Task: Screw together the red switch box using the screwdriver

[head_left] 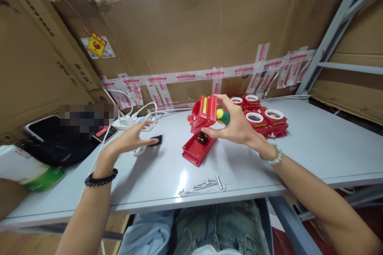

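Observation:
My right hand (235, 124) is closed around a red plastic housing (204, 112) with a round opening and a yellow label, tilted above the table. A yellow and green handle (223, 116) shows between its thumb and fingers; whether the hand grips it I cannot tell. Below lies a red rectangular base (196, 152) with a black part (202, 138) on it. My left hand (131, 138) is open, fingers apart, its thumb tip at a small flat black piece (156, 140). Screws and a metal pin (220, 183) lie near the front edge.
Several red housings with white rings (265, 121) stand at the right rear. A power strip (147, 123) with white cables sits behind my left hand. A black bag (68, 147), a phone (104, 132) and a white-green package (32, 169) are at left. Cardboard (185, 36) walls the back.

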A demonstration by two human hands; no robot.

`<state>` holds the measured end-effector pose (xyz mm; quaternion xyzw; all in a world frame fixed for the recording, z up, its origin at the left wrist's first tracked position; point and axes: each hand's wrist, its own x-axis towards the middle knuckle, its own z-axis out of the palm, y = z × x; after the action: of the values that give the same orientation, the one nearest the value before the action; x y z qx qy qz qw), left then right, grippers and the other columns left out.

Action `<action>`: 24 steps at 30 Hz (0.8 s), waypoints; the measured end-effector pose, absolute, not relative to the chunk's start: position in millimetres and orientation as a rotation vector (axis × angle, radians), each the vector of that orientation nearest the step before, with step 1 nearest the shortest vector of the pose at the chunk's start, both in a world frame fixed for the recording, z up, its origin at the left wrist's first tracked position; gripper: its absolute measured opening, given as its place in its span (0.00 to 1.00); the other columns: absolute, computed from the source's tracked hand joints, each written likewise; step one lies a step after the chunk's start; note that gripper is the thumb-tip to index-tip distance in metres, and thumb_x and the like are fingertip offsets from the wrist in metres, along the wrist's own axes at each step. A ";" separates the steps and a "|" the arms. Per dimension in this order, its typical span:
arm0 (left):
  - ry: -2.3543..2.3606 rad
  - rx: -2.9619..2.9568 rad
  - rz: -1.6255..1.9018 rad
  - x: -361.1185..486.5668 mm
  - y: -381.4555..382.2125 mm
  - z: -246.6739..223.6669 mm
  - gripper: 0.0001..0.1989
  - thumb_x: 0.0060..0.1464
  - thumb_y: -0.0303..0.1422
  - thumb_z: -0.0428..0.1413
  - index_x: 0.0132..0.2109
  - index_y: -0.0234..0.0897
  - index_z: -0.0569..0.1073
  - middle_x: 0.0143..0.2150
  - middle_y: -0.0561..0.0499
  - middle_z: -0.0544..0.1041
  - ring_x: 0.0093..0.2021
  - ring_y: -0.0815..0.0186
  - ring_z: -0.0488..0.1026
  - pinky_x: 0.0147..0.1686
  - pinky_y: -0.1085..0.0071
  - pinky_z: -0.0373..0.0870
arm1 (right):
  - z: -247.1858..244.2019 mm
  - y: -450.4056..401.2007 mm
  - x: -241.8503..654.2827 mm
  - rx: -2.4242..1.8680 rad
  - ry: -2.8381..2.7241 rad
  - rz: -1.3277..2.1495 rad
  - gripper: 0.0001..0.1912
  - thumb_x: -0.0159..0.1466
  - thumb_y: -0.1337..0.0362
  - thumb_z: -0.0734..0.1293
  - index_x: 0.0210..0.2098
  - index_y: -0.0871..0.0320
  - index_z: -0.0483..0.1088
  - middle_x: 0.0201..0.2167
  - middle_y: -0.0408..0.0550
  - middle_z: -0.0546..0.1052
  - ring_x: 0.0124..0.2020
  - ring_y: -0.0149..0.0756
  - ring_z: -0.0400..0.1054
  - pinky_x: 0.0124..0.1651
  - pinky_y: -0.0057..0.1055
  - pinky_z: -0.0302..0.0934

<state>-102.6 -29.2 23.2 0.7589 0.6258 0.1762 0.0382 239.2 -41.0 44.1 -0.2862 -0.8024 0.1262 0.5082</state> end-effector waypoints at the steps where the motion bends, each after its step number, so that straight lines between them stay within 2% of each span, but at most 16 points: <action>1: 1.680 2.364 0.655 -86.4 -33.5 26.6 0.39 0.48 0.51 0.60 0.63 0.40 0.61 0.61 0.41 0.70 0.58 0.52 0.70 0.51 0.60 0.70 | 44.4 -40.4 238.7 -0.675 -1.935 0.411 0.36 0.48 0.56 0.77 0.52 0.57 0.62 0.48 0.52 0.76 0.49 0.44 0.72 0.53 0.42 0.67; 3: 1.287 2.410 0.789 -51.2 -42.6 32.1 0.43 0.53 0.47 0.59 0.69 0.46 0.47 0.69 0.41 0.59 0.66 0.52 0.60 0.59 0.53 0.64 | 43.6 -38.6 237.0 -0.645 -1.942 0.575 0.36 0.47 0.57 0.77 0.52 0.58 0.64 0.50 0.53 0.76 0.51 0.43 0.72 0.55 0.41 0.66; 6: 0.935 2.395 0.870 -6.0 -51.9 33.5 0.48 0.51 0.43 0.63 0.70 0.49 0.44 0.71 0.41 0.54 0.67 0.51 0.58 0.60 0.54 0.63 | 41.3 -36.1 234.8 -0.644 -1.951 0.701 0.34 0.47 0.59 0.77 0.51 0.58 0.66 0.51 0.53 0.76 0.51 0.42 0.71 0.56 0.42 0.65; 9: 0.930 2.297 0.914 15.8 -53.9 28.0 0.46 0.54 0.41 0.61 0.71 0.45 0.42 0.64 0.39 0.66 0.57 0.54 0.70 0.54 0.57 0.69 | 41.7 -32.6 237.3 -0.711 -1.934 0.775 0.35 0.47 0.59 0.78 0.51 0.57 0.65 0.52 0.53 0.75 0.52 0.43 0.70 0.58 0.42 0.63; 11: 1.065 2.280 0.928 19.7 -53.8 23.1 0.44 0.56 0.42 0.59 0.70 0.42 0.43 0.58 0.40 0.71 0.49 0.56 0.74 0.50 0.58 0.71 | 44.0 -28.7 242.5 -0.786 -1.850 0.790 0.38 0.46 0.57 0.78 0.53 0.57 0.63 0.49 0.53 0.75 0.51 0.42 0.71 0.57 0.42 0.63; 12: 1.159 2.297 0.909 20.5 -54.1 20.8 0.44 0.56 0.43 0.59 0.70 0.41 0.44 0.56 0.40 0.73 0.47 0.56 0.75 0.47 0.59 0.71 | 45.7 -26.4 245.7 -0.819 -1.781 0.784 0.38 0.46 0.56 0.78 0.53 0.57 0.63 0.46 0.52 0.76 0.48 0.41 0.72 0.55 0.41 0.65; 14: 1.370 2.362 0.805 23.0 -55.7 16.8 0.41 0.55 0.44 0.58 0.69 0.40 0.48 0.52 0.42 0.76 0.43 0.55 0.76 0.45 0.58 0.70 | 49.2 -22.5 252.3 -0.880 -1.644 0.768 0.35 0.47 0.54 0.77 0.50 0.57 0.64 0.38 0.48 0.77 0.37 0.37 0.73 0.43 0.37 0.69; 16: 1.544 2.443 0.651 28.8 -58.4 13.9 0.39 0.54 0.44 0.58 0.68 0.40 0.52 0.47 0.43 0.78 0.43 0.52 0.76 0.45 0.55 0.68 | 52.7 -20.5 257.2 -0.926 -1.555 0.740 0.30 0.49 0.52 0.76 0.46 0.57 0.67 0.33 0.44 0.75 0.27 0.31 0.68 0.30 0.30 0.66; 18: 1.670 2.510 0.523 37.0 -61.3 12.3 0.37 0.54 0.44 0.57 0.67 0.39 0.54 0.43 0.44 0.80 0.44 0.49 0.77 0.46 0.53 0.66 | 55.2 -20.8 259.5 -0.955 -1.518 0.714 0.26 0.49 0.51 0.75 0.43 0.57 0.68 0.31 0.42 0.74 0.22 0.26 0.64 0.23 0.26 0.60; 21: 1.790 2.580 0.382 48.5 -64.9 11.8 0.36 0.56 0.44 0.54 0.66 0.35 0.54 0.42 0.41 0.80 0.45 0.45 0.77 0.46 0.52 0.65 | 57.0 -23.6 258.8 -0.973 -1.520 0.704 0.24 0.51 0.52 0.74 0.42 0.57 0.68 0.29 0.41 0.73 0.19 0.24 0.61 0.20 0.25 0.57; 24: 1.853 2.618 0.238 54.5 -67.2 12.9 0.35 0.58 0.46 0.52 0.65 0.31 0.55 0.42 0.38 0.80 0.44 0.43 0.77 0.46 0.51 0.64 | 57.3 -25.5 256.9 -0.983 -1.554 0.671 0.21 0.52 0.56 0.74 0.41 0.57 0.69 0.27 0.40 0.73 0.19 0.26 0.62 0.22 0.26 0.59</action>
<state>54.5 -67.2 12.9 0.8134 0.5757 0.0739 -0.0375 256.9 -25.5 57.3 -0.4166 -0.6589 0.2845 0.5580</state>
